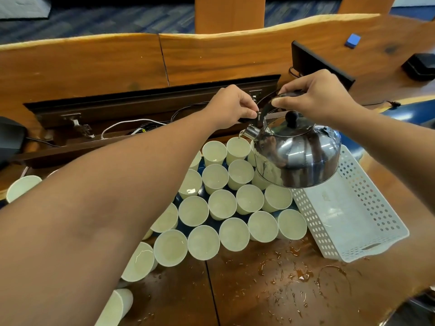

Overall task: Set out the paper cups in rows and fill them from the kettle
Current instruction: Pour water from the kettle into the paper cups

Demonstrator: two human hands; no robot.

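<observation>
Paper cups [221, 204], packed in touching rows across the middle of the desk [270, 290]: light, thin-walled, easily tipped, best left alone and filled from above. Left hand [231, 107], grip pinched on the black spout lever at the near-left end of the handle. Kettle [297, 156], steel, smooth and likely heavy, tilted over the far row, spout above a cup. Right hand [317, 97], grip closed over the handle. Farther right, a white perforated tray [353, 222]; spilled drops nearby, so probably slippery.

Mirror-glossy metal kettle [297, 156], matt paper cups [203, 242], wet wood table [270, 290]
</observation>
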